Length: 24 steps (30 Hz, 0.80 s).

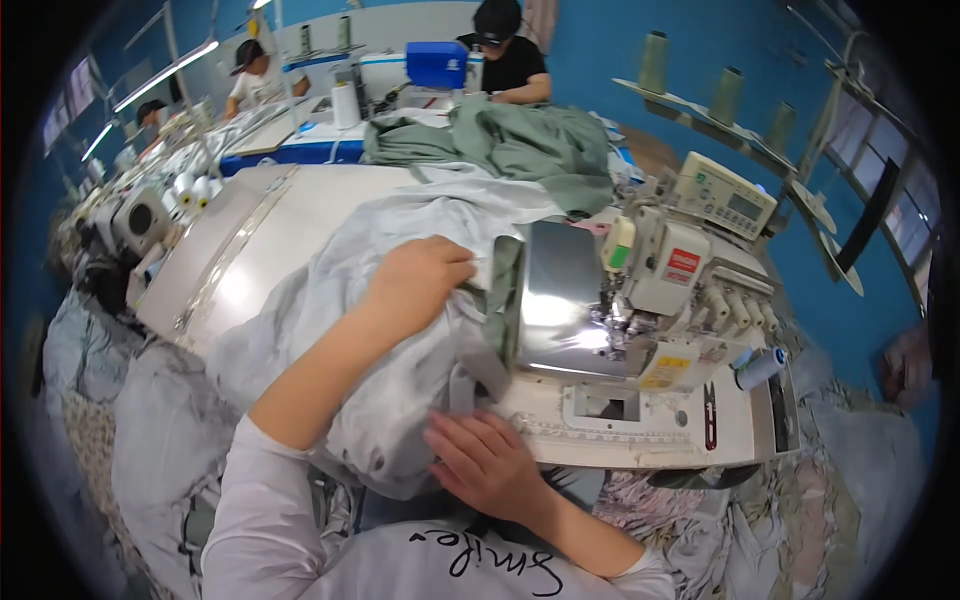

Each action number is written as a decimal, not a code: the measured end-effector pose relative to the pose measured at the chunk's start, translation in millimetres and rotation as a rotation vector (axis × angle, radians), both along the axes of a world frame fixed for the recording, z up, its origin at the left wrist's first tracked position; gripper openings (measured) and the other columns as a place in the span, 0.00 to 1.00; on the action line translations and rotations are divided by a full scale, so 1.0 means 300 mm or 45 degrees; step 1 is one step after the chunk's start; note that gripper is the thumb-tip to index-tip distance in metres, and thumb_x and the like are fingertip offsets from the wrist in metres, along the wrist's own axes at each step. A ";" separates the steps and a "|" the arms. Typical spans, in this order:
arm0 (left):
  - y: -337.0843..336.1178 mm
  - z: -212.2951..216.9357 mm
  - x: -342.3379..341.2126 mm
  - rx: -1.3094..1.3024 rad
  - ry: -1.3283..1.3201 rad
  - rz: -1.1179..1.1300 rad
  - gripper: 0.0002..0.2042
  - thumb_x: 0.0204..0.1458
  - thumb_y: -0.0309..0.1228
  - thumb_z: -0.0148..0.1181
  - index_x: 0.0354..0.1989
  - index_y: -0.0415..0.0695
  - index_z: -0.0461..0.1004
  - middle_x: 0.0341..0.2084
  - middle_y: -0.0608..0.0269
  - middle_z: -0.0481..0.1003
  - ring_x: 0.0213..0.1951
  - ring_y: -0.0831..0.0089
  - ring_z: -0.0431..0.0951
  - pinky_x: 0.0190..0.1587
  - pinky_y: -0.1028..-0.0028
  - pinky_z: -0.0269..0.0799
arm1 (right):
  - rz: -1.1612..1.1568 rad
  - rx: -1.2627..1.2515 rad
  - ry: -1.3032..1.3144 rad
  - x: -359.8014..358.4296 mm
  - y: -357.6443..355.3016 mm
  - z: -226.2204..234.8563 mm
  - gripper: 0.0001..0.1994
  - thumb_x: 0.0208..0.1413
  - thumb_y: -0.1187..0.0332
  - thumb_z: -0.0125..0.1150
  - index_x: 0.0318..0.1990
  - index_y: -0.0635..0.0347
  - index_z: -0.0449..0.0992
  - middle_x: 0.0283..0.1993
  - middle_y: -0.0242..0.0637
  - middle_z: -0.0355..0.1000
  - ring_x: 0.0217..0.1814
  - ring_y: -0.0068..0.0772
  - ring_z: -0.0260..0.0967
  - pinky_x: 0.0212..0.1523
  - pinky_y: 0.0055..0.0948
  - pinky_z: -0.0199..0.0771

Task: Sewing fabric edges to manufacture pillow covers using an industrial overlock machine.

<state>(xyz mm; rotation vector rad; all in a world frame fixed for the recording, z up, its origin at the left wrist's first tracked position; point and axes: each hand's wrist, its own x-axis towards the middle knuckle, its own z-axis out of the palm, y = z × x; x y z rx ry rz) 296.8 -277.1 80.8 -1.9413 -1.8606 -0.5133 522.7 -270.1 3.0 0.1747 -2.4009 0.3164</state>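
Note:
A heap of light grey cloth (370, 235) with a green-grey strip (505, 290) along its right side lies on the sewing table, beside the sewing machine's shiny metal plate (560, 290). My left hand (425, 285) rests on top of the heap, its fingers bent over the cloth's edge near the strip and closed on it. Lower down, at the table's front edge, my right hand (485, 462) lies against the cloth with its fingers stretched out and slightly blurred. A dark grey fold (485, 372) of fabric stands just above that hand. The fingertips of both hands are partly hidden.
The sewing machine head (665, 265) and its control panel (725, 195) stand to the right. Red-handled thread snips (710, 420) and a blue thread spool (760, 368) lie near the front right. Green-grey fabric (500, 140) is piled beyond; a person (515, 65) works behind it.

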 end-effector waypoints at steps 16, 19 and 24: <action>-0.799 -0.633 0.273 0.871 -2.265 0.114 0.18 0.52 0.37 0.55 0.48 0.42 0.66 0.44 0.63 0.68 0.36 0.79 0.69 0.38 0.80 0.66 | 0.054 -0.268 -0.376 -0.353 -0.183 -0.054 0.20 0.30 0.79 0.50 0.39 0.64 0.72 0.40 0.50 0.69 0.44 0.50 0.66 0.45 0.36 0.65; -0.885 -0.978 0.170 0.798 -2.407 0.997 0.30 0.48 0.50 0.56 0.53 0.40 0.63 0.49 0.58 0.66 0.45 0.74 0.68 0.46 0.71 0.65 | -0.003 -1.088 -0.137 -0.166 -0.162 0.082 0.18 0.45 0.69 0.52 0.45 0.68 0.70 0.42 0.41 0.69 0.46 0.39 0.65 0.53 0.34 0.61; -0.861 -1.205 0.193 0.495 -3.462 0.505 0.32 0.47 0.56 0.53 0.57 0.50 0.61 0.52 0.60 0.66 0.53 0.67 0.65 0.54 0.64 0.61 | 0.154 -1.159 -0.333 -0.195 -0.232 0.050 0.20 0.46 0.69 0.52 0.47 0.69 0.67 0.45 0.42 0.67 0.49 0.39 0.63 0.54 0.33 0.59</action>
